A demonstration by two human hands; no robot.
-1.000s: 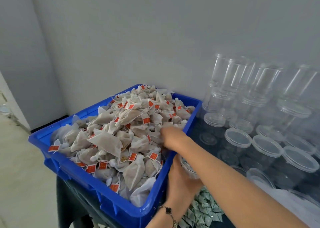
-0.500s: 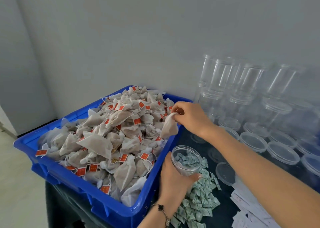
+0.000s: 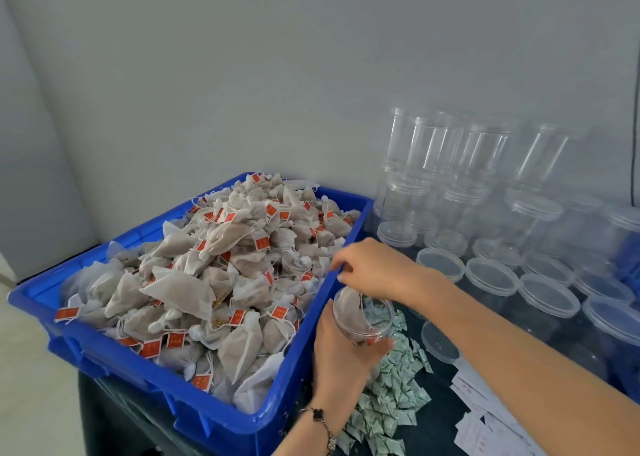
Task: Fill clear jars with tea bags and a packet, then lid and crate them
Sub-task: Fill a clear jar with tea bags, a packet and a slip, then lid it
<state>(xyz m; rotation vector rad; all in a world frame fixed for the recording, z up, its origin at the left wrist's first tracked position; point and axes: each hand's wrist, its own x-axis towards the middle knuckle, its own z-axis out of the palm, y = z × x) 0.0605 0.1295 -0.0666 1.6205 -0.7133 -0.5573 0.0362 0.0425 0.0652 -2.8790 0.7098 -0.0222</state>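
Over jar (image 3: 363, 320) in L hand (image 3: 341, 351), R hand (image 3: 377, 270) drops tea bag (image 3: 348, 306).

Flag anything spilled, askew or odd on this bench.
Nothing is spilled. The tea bags are heaped above the blue crate rim, so some could slide off. One loose lid lies alone beside the green packets. The upper jars look slightly tilted.

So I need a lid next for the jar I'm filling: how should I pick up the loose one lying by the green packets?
Probably by the rim of the loose lid, pinched from above on its near edge. It lies flat and shallow on the dark table, apart from the green packets, so only the raised rim gives fingers purchase.
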